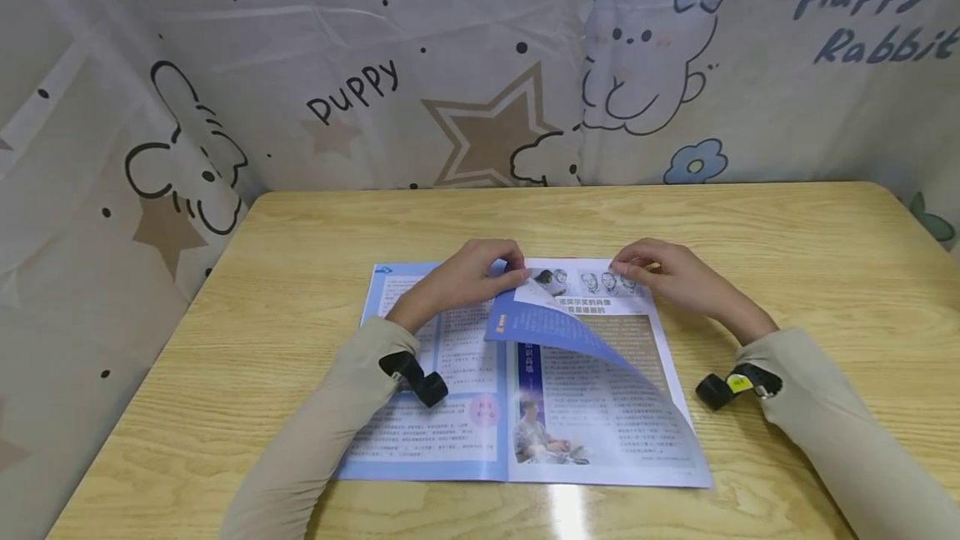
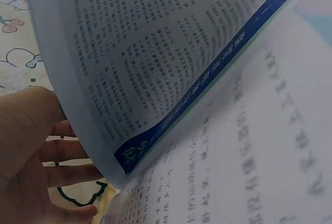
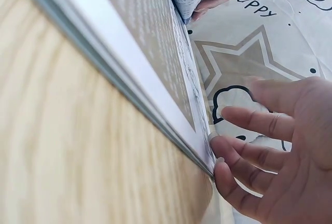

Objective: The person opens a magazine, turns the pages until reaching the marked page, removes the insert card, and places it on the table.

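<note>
Curling leftward, the page has its far corner pinched by the left hand; the right hand, fingers relaxed, gripping nothing, touches the magazine's far right corner. Its spine runs front-to-back on the bench.

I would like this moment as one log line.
left hand: holds curled blue-white paper page | right hand: at far right corner of open blue-white paper magazine
</note>
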`<action>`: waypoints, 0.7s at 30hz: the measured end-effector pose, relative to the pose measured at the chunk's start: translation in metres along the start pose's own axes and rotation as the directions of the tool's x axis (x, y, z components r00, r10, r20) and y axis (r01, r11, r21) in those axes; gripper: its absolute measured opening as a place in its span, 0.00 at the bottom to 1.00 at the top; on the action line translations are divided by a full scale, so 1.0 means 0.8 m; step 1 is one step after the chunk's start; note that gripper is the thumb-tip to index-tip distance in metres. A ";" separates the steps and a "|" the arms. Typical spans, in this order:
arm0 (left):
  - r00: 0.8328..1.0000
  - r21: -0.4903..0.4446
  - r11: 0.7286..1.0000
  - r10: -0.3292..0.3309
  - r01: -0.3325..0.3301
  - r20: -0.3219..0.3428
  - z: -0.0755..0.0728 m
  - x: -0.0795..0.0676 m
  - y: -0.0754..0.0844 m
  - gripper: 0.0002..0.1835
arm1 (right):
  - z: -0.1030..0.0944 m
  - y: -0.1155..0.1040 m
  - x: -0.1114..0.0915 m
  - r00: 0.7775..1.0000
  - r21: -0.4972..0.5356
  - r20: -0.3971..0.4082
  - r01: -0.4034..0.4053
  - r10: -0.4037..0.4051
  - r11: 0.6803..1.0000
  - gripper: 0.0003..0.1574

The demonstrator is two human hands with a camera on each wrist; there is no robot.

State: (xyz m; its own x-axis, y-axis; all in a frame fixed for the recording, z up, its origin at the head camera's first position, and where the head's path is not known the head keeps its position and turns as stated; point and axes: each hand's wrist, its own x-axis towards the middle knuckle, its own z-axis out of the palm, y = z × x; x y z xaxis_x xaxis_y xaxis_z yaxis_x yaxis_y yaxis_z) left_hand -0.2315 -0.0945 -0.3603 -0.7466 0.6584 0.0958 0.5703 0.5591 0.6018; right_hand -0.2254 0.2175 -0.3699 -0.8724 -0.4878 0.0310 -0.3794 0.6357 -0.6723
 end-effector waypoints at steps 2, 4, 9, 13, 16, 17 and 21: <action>1.000 0.027 1.000 0.007 -0.008 0.020 -0.001 0.000 0.002 0.08 | 0.001 0.000 0.000 1.000 -0.006 0.003 0.003 -0.003 1.000 0.15; 0.999 0.045 0.999 0.002 -0.004 0.048 -0.002 0.000 0.004 0.09 | 0.001 0.001 0.001 1.000 -0.016 0.007 0.006 -0.006 1.000 0.14; 0.989 0.097 0.995 -0.017 0.003 0.146 -0.002 -0.002 0.008 0.17 | 0.004 0.003 0.001 1.000 -0.034 0.019 -0.004 0.005 0.999 0.14; 0.980 0.158 0.987 0.008 -0.040 0.197 -0.002 -0.004 0.011 0.20 | 0.004 0.003 0.002 1.000 -0.047 0.020 -0.004 0.005 0.999 0.14; 0.976 0.174 0.982 0.030 -0.068 0.214 -0.002 -0.005 0.012 0.19 | 0.005 0.004 0.002 1.000 -0.049 0.018 0.000 0.001 0.999 0.14; 0.975 0.179 0.981 0.031 -0.071 0.219 -0.003 -0.005 0.012 0.18 | 0.005 0.004 0.002 1.000 -0.048 0.019 0.001 0.000 0.999 0.14; 0.973 0.191 0.980 0.018 -0.063 0.230 -0.009 -0.005 0.015 0.16 | 0.006 0.005 0.003 1.000 -0.040 0.016 0.010 -0.009 0.999 0.13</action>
State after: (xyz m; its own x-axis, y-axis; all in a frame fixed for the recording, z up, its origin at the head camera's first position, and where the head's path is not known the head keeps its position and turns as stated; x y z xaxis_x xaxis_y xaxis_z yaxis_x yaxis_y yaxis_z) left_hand -0.2238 -0.0940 -0.3481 -0.6374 0.7666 -0.0780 0.6713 0.6021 0.4322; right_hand -0.2273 0.2163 -0.3757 -0.8638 -0.5032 0.0255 -0.4002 0.6544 -0.6416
